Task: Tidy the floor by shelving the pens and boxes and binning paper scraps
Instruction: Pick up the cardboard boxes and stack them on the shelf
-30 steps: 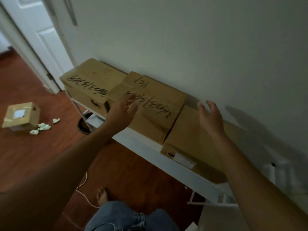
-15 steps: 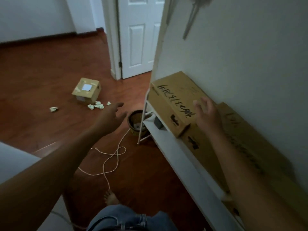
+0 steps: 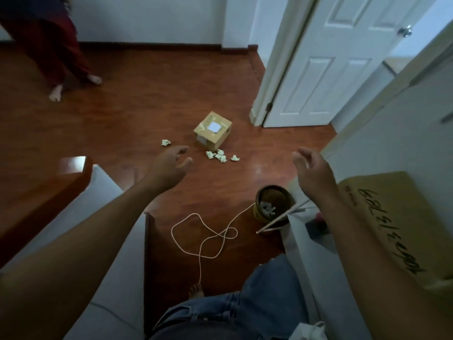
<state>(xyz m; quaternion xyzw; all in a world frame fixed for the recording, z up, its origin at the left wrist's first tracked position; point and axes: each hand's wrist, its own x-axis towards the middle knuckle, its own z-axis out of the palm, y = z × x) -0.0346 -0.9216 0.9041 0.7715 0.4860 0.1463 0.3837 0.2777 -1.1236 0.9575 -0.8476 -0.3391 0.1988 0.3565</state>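
The bin (image 3: 272,203) holds what look like paper scraps. 1 box (image 3: 212,131) sits on the floor beside scraps (image 3: 221,155). Left hand (image 3: 171,165) and right hand (image 3: 311,168), both empty and loosely spread, have left the shelf box (image 3: 397,217).

— Where does the small box (image 3: 212,131) sit?
— On the floor (image 3: 137,99), before the door (image 3: 328,69), with paper scraps (image 3: 221,155) just in front of it and one scrap (image 3: 166,142) to its left.
— And the bin (image 3: 272,202)?
— Nearer, beside the shelf (image 3: 297,231), which carries a large box (image 3: 392,222). A cord (image 3: 208,238) lies left of the bin.
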